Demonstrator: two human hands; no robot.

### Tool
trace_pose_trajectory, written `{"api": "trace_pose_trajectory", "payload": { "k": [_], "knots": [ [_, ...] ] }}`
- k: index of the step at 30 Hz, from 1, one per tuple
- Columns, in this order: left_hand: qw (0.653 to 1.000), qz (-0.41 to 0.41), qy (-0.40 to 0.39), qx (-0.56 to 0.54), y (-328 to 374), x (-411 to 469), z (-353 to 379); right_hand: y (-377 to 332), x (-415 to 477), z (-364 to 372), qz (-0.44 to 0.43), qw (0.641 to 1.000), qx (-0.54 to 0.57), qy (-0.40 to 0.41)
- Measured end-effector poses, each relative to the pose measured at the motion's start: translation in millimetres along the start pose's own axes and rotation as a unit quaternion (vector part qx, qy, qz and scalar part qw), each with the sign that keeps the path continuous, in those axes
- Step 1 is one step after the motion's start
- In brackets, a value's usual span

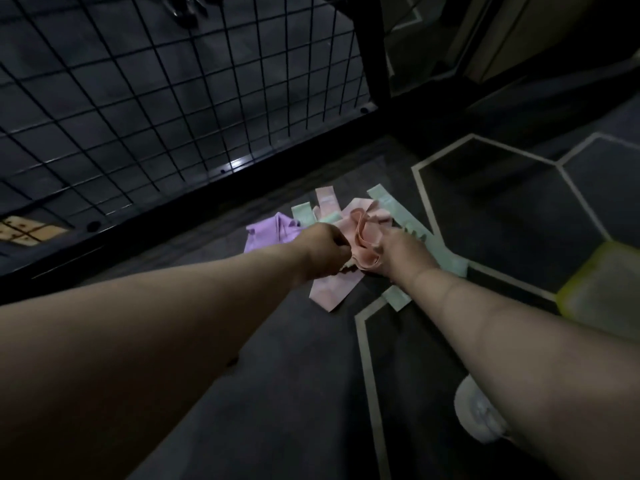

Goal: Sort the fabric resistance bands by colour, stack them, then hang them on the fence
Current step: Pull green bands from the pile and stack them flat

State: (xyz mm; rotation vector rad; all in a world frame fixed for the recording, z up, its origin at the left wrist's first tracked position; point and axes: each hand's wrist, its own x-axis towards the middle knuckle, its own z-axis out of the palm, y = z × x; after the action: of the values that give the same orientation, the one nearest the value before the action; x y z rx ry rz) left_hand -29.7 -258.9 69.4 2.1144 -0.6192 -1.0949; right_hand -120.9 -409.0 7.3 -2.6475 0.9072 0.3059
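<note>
A heap of fabric bands lies on the dark floor just in front of the fence. Pink bands (367, 225) are bunched on top, a purple band (268, 232) sticks out at the left, and mint green bands (414, 225) run under the heap to the right. My left hand (323, 251) is curled at the near left edge of the pink bands, its fingertips hidden. My right hand (403, 252) grips the bunched pink fabric from the right.
A black wire-mesh fence (166, 109) rises behind the heap, with a black post (372, 46) at its right end. A yellow-green translucent container (602, 289) sits at the right. Something white (479, 415) lies on the floor under my right forearm. Pale hexagon lines mark the floor.
</note>
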Motion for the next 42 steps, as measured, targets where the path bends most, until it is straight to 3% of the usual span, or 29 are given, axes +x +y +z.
{"api": "trace_pose_trajectory", "payload": {
  "k": [3,7,10,13,16,20,24,29,31,36,39,42],
  "knots": [
    [1.000,0.019,0.006,-0.006,7,-5,-11,-19,-13,-40,0.025,0.994,0.081,0.068],
    [0.999,0.044,0.017,0.001,11,-18,-27,-53,-33,-92,-0.079,0.975,0.171,0.122],
    [0.995,0.086,0.044,-0.006,25,-39,-49,-80,-51,-130,-0.161,0.959,0.220,0.073],
    [0.986,0.120,0.032,-0.115,47,-69,-81,-108,-78,-172,-0.215,0.931,0.295,0.025],
    [0.971,0.139,0.001,-0.193,55,-111,-112,-135,-106,-204,-0.234,0.884,0.404,0.015],
    [0.972,0.129,-0.052,-0.188,40,-166,-140,-165,-133,-220,-0.211,0.814,0.541,0.020],
    [0.955,0.129,-0.056,-0.261,28,-210,-157,-190,-156,-216,-0.173,0.757,0.630,0.001],
    [0.939,0.149,-0.050,-0.305,13,-233,-166,-219,-166,-198,-0.101,0.647,0.753,-0.065],
    [0.940,0.137,-0.051,-0.309,9,-237,-166,-226,-168,-187,-0.095,0.660,0.740,-0.091],
    [0.944,0.090,-0.065,-0.311,-17,-243,-172,-244,-165,-158,-0.070,0.747,0.654,-0.099],
    [0.948,0.044,-0.085,-0.303,-57,-239,-176,-253,-153,-129,-0.047,0.772,0.627,-0.090],
    [0.966,-0.020,-0.061,-0.250,-120,-226,-180,-259,-138,-84,0.014,0.769,0.630,-0.108]
  ]
}}
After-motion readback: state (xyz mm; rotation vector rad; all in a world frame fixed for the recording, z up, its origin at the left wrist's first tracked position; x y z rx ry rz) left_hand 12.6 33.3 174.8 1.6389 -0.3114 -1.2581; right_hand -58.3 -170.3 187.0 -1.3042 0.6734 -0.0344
